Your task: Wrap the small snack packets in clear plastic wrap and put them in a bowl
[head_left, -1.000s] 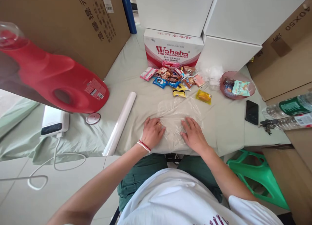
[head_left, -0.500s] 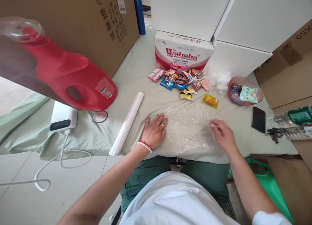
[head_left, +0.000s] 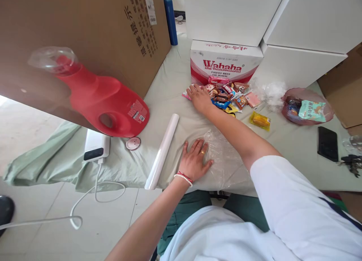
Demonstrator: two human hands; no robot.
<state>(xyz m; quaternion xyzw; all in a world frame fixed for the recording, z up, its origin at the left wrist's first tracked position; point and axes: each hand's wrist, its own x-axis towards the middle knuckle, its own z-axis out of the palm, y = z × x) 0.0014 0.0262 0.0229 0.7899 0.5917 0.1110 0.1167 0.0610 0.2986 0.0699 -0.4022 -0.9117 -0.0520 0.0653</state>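
Pale green cloth spanned mid-frame. Just below centre, the left hand lay flat, fingers spread, beside clear film; the right hand curved over upper-centre wrapped snacks, its grip unclear.

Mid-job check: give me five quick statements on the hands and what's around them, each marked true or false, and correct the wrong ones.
1. The left hand lies flat at the left edge of the clear film. True.
2. The right hand is flat on the clear film. False: it is at the left end of the snack pile.
3. The white roll lies between the red bottle and the left hand. True.
4. The phone is inside the bowl. False: it lies outside the bowl.
5. The snack pile lies in front of the Wahaha box. True.
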